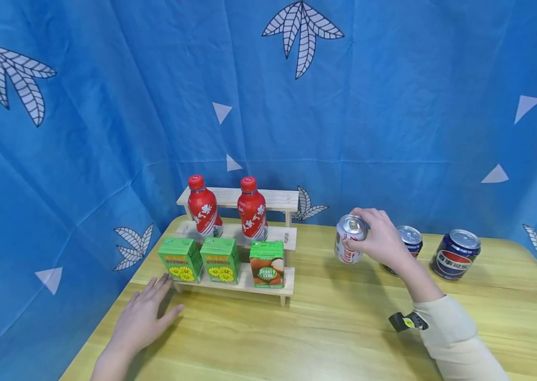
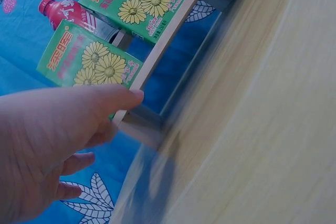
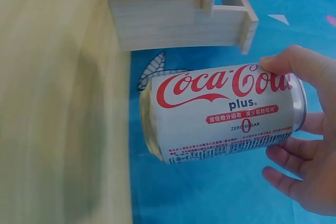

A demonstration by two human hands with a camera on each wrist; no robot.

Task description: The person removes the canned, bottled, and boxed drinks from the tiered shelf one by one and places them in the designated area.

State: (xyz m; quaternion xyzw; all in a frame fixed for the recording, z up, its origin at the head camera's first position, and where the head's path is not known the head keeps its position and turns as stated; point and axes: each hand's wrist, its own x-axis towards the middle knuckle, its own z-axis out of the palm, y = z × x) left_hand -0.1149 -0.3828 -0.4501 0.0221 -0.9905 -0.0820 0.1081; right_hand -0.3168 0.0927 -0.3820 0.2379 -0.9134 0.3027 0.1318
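Counter (image 1: 335, 328): light wood, looks kinda smooth, so anything that lands on its side could roll.
Wooden rack (image 1: 275, 200): three tiers, seems lightweight to me; a shove at one end could shift the lot.
Left grip (image 1: 139, 323): holding nothing, fingers loosely stretched out by the rack's lower left corner. Press too hard there and the rack could skid.
Right grip (image 1: 382, 241): thumb and fingers wrapped round the top part of the white can (image 3: 226, 111). Can't tell how firm; too loose and it slips out.
Red bottles (image 1: 252, 211): two on the middle tier, tall, so probably first to tip if things jolt.
White can: Coca-Cola, up off the counter, right of the rack. Lowered at an angle, it could topple.
Dark blue cans (image 1: 455, 259): two, one partly behind the right forearm (image 1: 427, 283), which could clip it.
Drink boxes (image 1: 221, 264): three, bottom tier, near the front edge; a stray finger could knock one off.
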